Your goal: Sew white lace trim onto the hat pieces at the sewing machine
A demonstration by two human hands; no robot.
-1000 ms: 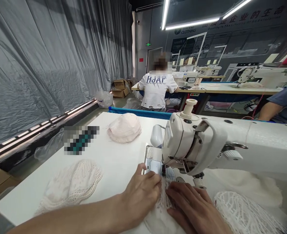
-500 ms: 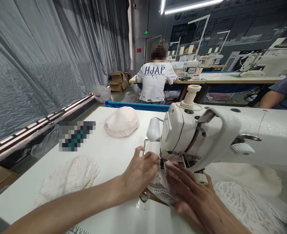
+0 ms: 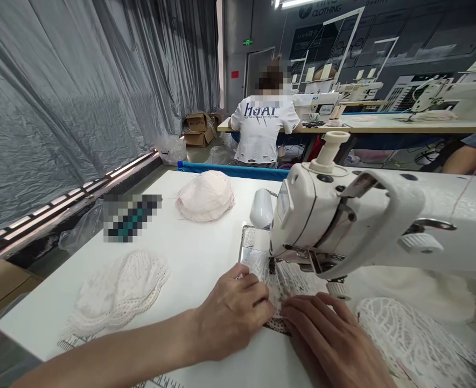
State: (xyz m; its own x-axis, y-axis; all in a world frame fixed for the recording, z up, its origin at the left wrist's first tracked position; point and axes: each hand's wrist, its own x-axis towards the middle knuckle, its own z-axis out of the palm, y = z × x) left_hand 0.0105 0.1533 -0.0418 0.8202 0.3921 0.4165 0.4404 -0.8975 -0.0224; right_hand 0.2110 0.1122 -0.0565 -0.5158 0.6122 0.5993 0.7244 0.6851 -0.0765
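Note:
White lace fabric (image 3: 280, 288) lies beneath the presser foot (image 3: 272, 265) of a white sewing machine (image 3: 298, 215). My left hand (image 3: 236, 310) is closed on the lace's near left part, thumb and fingers bent together. To its right, my right hand (image 3: 335, 337) rests flat over the lace, fingers stretched out beside one another. Both hands sit on the near side of the needle area. Part of the lace is hidden under my fingers and behind the machine head.
A folded lace piece (image 3: 119, 288) lies left, with a pale pink cup-shaped piece (image 3: 205, 196) behind it. More white lace (image 3: 415, 334) lies on the right. A blurred dark item (image 3: 132, 218) is near the table's left edge. One person (image 3: 262, 126) sits ahead at another table.
Both hands have drawn back toward me, away from the needle. More lace shows around the presser foot, and the metal plate beside it is less covered. The view has shifted slightly.

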